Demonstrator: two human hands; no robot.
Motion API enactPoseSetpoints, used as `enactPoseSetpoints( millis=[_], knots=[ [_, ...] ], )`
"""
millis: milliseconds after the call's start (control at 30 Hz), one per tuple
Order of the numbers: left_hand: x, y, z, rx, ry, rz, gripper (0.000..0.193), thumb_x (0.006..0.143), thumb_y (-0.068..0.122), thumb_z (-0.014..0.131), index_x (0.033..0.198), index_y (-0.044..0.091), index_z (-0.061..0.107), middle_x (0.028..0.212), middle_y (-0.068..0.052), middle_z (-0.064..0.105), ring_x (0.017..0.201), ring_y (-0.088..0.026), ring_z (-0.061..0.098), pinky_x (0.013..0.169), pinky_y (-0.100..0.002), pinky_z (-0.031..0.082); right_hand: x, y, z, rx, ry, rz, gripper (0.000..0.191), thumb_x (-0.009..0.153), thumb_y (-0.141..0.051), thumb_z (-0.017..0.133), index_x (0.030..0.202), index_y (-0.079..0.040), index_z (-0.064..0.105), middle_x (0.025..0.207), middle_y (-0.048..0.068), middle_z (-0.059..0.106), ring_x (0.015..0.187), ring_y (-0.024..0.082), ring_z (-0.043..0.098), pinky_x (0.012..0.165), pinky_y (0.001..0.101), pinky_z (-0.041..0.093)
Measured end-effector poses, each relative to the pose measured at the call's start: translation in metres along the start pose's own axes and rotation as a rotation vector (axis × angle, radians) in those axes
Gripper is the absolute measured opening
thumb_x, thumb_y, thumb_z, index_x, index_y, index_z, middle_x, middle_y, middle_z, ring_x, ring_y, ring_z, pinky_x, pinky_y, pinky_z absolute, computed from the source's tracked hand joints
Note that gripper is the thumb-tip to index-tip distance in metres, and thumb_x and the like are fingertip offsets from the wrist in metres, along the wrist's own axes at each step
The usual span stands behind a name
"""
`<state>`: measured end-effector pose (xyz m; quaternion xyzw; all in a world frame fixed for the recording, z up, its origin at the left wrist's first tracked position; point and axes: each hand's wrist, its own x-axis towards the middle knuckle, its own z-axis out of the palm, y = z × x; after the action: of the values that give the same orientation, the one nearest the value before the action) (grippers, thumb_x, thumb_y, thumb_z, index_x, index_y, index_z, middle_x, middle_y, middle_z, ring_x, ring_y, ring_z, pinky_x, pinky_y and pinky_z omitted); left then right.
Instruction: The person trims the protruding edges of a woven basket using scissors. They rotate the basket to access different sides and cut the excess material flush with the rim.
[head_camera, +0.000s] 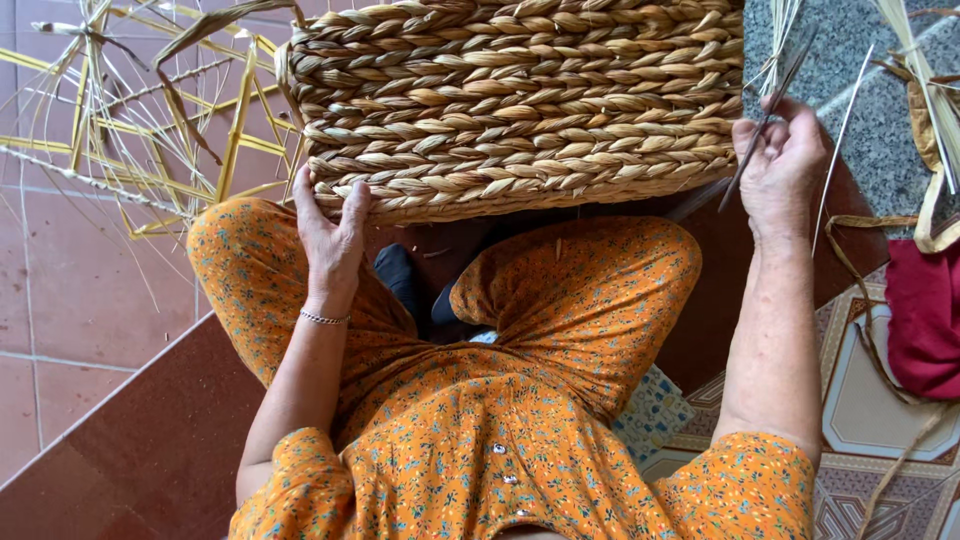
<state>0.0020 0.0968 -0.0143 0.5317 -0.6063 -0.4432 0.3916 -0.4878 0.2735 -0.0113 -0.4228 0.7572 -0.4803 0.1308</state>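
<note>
Clamped on the lower left corner of the woven basket (520, 100), the left hand (332, 235) has its grip on the rim; the right hand (782, 170) pinches thin scissors (765, 120) just off the basket's right edge, blades pointing up and away. Basket lies crosswise over the knees, its top cut off; the scissor tips are hard to make out among the loose straw (130, 110) on the floor (70, 290).

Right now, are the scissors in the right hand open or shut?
Shut, it seems: the scissors show as one thin dark line rising from the right hand.
</note>
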Motion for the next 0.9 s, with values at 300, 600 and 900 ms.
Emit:
enactPoseSetpoints(
  millis=[300,600,900],
  knots=[
    [0.123,-0.026,0.023,-0.275,-0.083,0.126,0.060,0.096,0.019,0.077,0.147,0.001,0.050,0.137,-0.011,0.063,0.123,-0.018,0.062,0.109,-0.033,0.053,-0.047,-0.014,0.002,0.147,0.042,0.104,0.024,0.111,-0.010,0.076,0.128,-0.001,0.061,0.088,-0.011,0.040,0.077,0.000,0.038,0.067,0.0158,0.037],
    [0.182,-0.009,0.055,0.515,0.218,0.471,0.065,0.086,0.009,0.076,0.147,0.003,0.053,0.141,-0.023,0.052,0.134,-0.036,0.047,0.116,-0.046,0.040,-0.049,-0.094,-0.006,-0.299,-0.243,-0.120,0.048,0.088,-0.010,0.090,0.128,-0.003,0.065,0.094,0.002,0.061,0.077,0.009,0.057,0.069,0.0275,0.052],
    [0.089,0.072,0.177,0.390,-0.341,0.975,0.015,0.090,0.013,0.080,0.102,0.013,0.071,0.106,-0.002,0.066,0.107,-0.024,0.055,0.097,-0.042,0.043,-0.020,-0.129,0.013,-0.832,-0.281,-0.457,0.071,0.074,-0.043,0.093,0.133,-0.010,0.069,0.088,0.008,0.057,0.086,0.029,0.061,0.076,0.0439,0.046]
  ],
)
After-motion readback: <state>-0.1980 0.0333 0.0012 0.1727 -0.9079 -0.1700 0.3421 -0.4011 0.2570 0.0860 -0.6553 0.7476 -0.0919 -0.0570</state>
